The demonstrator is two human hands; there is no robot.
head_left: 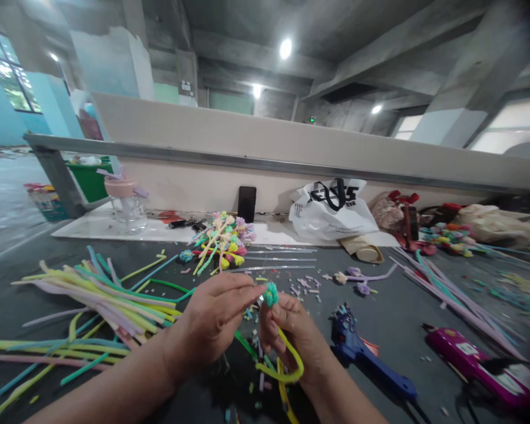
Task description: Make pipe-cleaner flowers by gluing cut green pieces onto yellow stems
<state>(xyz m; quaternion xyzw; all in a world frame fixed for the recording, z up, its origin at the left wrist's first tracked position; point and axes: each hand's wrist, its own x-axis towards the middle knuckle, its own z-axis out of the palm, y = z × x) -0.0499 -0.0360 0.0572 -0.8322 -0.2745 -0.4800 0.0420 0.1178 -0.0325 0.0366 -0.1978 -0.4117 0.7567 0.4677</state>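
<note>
A small teal pipe-cleaner flower [271, 294] with a curved yellow stem [295, 359] sits between my two hands. My right hand [294, 330] grips it just under the bloom, fingers closed. From the other side, my left hand [223, 312] meets the flower with its fingertips, the fingers long and pressed together and the thumb mostly hidden. A shiny bit shows by the left fingertips, too small to name. Beneath the hands lie a green pipe cleaner [246, 344] and scattered trimmings.
Loose pipe cleaners [110, 300] pile up on the left. Finished flowers [225, 238], a phone [247, 203] and a white bag [333, 209] stand behind. A blue tool [371, 359] and a magenta glue gun [477, 362] lie right. A clear cup [127, 206] is back left.
</note>
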